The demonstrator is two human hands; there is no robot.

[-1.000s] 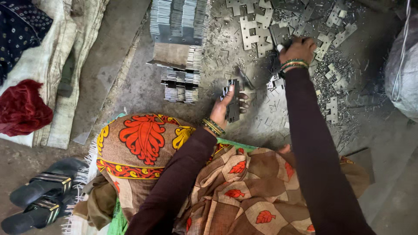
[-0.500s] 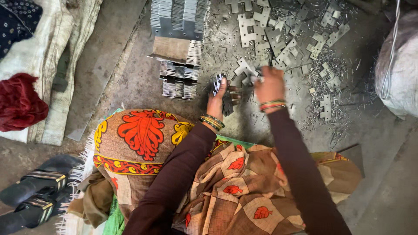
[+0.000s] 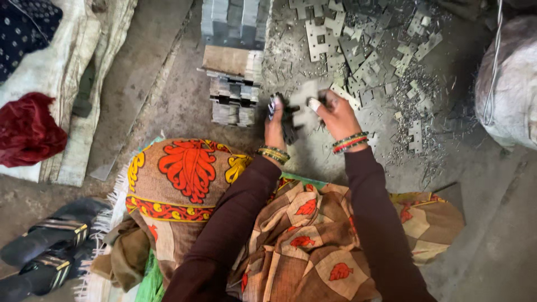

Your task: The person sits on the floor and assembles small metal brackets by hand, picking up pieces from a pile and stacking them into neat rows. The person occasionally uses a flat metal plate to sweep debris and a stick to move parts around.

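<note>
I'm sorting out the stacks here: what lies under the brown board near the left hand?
Under the brown board sit stacked grey metal plates, edges showing on its near side by the left hand. More plates lie beyond it. How far either stack runs beneath it is covered.
</note>
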